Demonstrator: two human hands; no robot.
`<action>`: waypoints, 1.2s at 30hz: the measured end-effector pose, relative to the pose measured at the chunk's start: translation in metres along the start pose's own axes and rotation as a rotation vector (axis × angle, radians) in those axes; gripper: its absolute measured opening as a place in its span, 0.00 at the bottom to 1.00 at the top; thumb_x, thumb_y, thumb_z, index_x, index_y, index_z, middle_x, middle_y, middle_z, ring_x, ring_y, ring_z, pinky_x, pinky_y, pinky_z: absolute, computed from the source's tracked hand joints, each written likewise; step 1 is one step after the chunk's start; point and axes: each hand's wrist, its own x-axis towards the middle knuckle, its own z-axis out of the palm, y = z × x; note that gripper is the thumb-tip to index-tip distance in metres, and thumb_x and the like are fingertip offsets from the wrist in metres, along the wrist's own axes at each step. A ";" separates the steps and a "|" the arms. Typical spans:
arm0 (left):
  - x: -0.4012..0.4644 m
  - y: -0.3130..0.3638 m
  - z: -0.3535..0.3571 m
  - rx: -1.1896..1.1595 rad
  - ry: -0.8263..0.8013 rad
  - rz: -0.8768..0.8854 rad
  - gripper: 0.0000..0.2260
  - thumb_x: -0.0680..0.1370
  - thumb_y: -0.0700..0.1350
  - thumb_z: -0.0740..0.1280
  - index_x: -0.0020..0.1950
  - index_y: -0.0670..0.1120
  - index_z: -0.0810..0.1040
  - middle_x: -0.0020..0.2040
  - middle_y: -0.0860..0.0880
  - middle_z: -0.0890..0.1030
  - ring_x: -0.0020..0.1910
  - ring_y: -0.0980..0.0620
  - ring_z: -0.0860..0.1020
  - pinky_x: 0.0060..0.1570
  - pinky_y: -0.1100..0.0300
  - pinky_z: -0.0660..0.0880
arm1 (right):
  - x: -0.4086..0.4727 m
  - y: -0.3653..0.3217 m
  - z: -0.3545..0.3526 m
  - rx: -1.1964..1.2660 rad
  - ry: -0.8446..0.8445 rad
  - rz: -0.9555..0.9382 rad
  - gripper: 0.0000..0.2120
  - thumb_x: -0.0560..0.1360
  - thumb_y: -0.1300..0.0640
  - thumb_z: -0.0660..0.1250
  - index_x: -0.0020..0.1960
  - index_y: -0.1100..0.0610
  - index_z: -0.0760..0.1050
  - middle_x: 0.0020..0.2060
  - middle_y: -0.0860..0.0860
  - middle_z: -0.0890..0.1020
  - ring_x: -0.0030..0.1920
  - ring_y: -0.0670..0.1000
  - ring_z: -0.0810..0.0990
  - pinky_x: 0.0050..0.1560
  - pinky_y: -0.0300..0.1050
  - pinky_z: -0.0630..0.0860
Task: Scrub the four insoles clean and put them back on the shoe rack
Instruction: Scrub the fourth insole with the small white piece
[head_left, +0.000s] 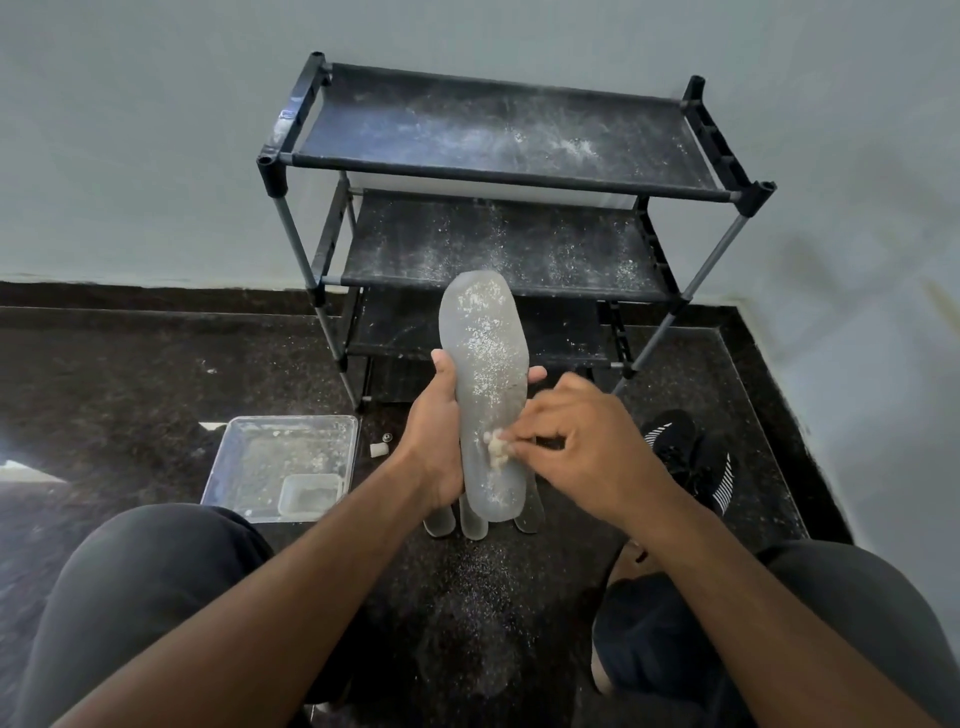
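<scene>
Scrubbing this hard so close to the shoe rack (498, 171) looks risky to me: the rack's shelves carry pale grit already, and the crumbs coming off the insole (485, 384) could land there too, on the very place the clean insoles have to go back to. The insole is held up in the air just in front of the rack, toe end pointing at its middle shelf, and white specks cover most of its upper half. I'd judge the soft, floppy sole could also fold or slip, since it is held only at its waist while the pressing happens lower down, near the heel.

The left hand (436, 431) has its grip wrapped round the insole's middle, thumb on the near-left edge and fingertips just showing past the far edge. The right hand (576, 447) pinches a small pale wad of scrubbing stuff (497, 449) between curled fingers and presses it on the heel part; what the wad is made of I cannot tell.

Three more insoles (475, 522) lie on the dark floor (130, 374) in front of the rack, right below the held one, so loosened dirt may drop on them. A clear tray (228, 457) sits to the front left of the rack, a black shoe (691, 457) to its front right.
</scene>
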 end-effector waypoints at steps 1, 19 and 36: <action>-0.001 -0.002 0.002 0.022 0.007 -0.002 0.40 0.82 0.71 0.44 0.66 0.42 0.82 0.64 0.41 0.84 0.61 0.42 0.83 0.63 0.45 0.79 | 0.002 0.000 0.001 -0.035 0.052 -0.013 0.10 0.75 0.47 0.70 0.50 0.49 0.86 0.41 0.37 0.82 0.45 0.45 0.71 0.45 0.38 0.70; 0.008 0.001 -0.001 -0.066 -0.089 -0.041 0.46 0.80 0.75 0.43 0.66 0.40 0.84 0.48 0.41 0.83 0.45 0.48 0.82 0.55 0.52 0.80 | -0.013 -0.005 0.002 -0.074 -0.360 0.029 0.05 0.74 0.51 0.74 0.47 0.50 0.87 0.42 0.44 0.85 0.46 0.42 0.72 0.50 0.36 0.69; 0.005 0.000 0.003 -0.074 -0.119 -0.002 0.44 0.82 0.72 0.42 0.69 0.39 0.80 0.55 0.44 0.86 0.46 0.49 0.80 0.56 0.52 0.80 | -0.010 -0.001 0.001 0.057 -0.243 0.076 0.03 0.73 0.55 0.75 0.44 0.54 0.87 0.39 0.46 0.84 0.43 0.46 0.81 0.49 0.53 0.78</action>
